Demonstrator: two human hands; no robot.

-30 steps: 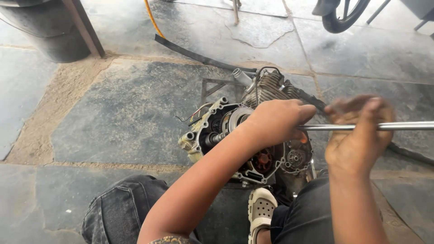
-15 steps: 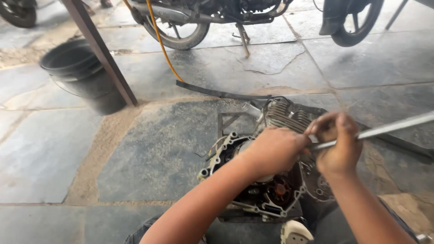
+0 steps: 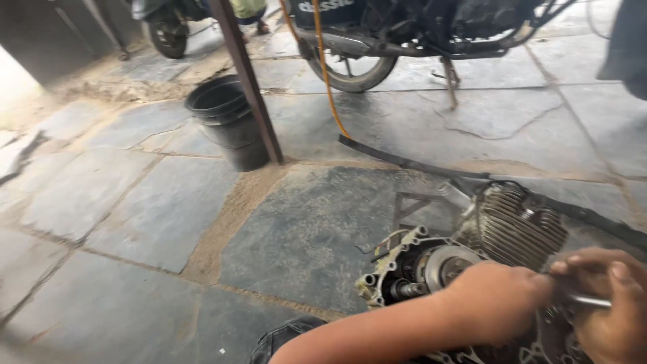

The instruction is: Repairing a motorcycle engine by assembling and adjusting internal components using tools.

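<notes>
A grey metal motorcycle engine with cooling fins and an opened side case (image 3: pixel 472 269) sits on the stone floor at the lower right, right in front of the person working on it. The left hand (image 3: pixel 499 300) lies clenched over the open case beside the round silvery clutch part (image 3: pixel 448 264). The right hand (image 3: pixel 610 313) is closed around a thin silvery metal rod (image 3: pixel 588 301) at the frame's right edge, its fingers (image 3: pixel 623 275) wrapped over it and touching the left hand's knuckles.

A long black rubber strip (image 3: pixel 418 164) runs across the floor just behind the engine. Farther back, a stack of black plastic buckets (image 3: pixel 226 118) stands beside a slanting rusty brown metal post (image 3: pixel 246 77). An orange hose (image 3: pixel 323 74) hangs down toward the strip. A parked dark motorcycle (image 3: pixel 404 34) stands on its stand well behind, and another wheel (image 3: pixel 165 37) shows at the upper left.

The floor is large dark grey stone slabs (image 3: pixel 135 202) with sandy, dirty joints (image 3: pixel 232 216). To the left of the engine the slabs lie open and bare; the post and buckets crowd the middle distance. A dark trouser knee (image 3: pixel 280 337) shows at the bottom edge.
</notes>
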